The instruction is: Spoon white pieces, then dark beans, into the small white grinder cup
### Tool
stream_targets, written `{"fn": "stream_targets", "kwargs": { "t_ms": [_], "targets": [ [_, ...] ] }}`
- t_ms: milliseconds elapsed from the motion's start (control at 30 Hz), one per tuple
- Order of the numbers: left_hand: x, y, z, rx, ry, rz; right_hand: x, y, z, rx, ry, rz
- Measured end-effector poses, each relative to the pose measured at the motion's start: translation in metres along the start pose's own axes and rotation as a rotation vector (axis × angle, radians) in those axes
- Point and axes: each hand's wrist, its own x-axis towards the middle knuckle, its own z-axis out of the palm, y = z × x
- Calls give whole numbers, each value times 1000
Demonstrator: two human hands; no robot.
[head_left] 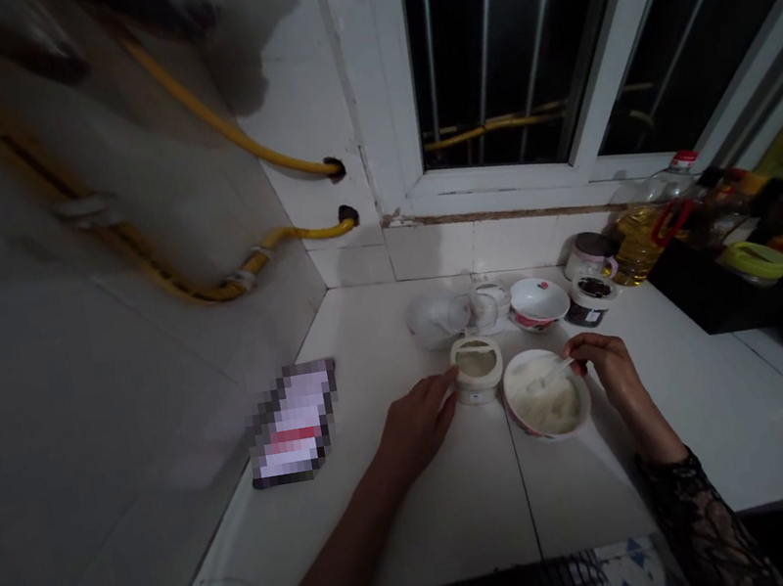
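Observation:
My right hand (608, 368) pinches the handle of a white plastic spoon (557, 372), whose bowl end rests in a pale, powdery or grainy heap. That heap fills much of a white bowl (518, 420) with a red pattern outside. Just left of the bowl stands a small jar (480, 396) with a cream rim and pale contents showing at its top. My left hand (422, 417) lies against the jar's left side, fingers stretched out and touching it. I cannot see a grip around the jar.
Behind stand a clear container (432, 316), a second white bowl (539, 299), a spice jar (590, 303) and a lidded cup (589, 254). An oil bottle (640, 239) stands to the right, by a black tray (694, 285). A blurred-out flat item (297, 422) lies left.

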Motion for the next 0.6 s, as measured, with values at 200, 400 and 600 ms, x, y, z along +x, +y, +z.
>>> {"fn": "stream_targets", "kwargs": {
  "t_ms": [200, 400, 600],
  "targets": [
    [0, 0, 2, 6, 31, 10, 1, 0, 0, -15, 14, -11],
    [0, 0, 2, 10, 29, 15, 2, 0, -1, -19, 3, -26],
    [1, 1, 1, 31, 47, 18, 3, 1, -3, 51, 39, -49]
  ]
}}
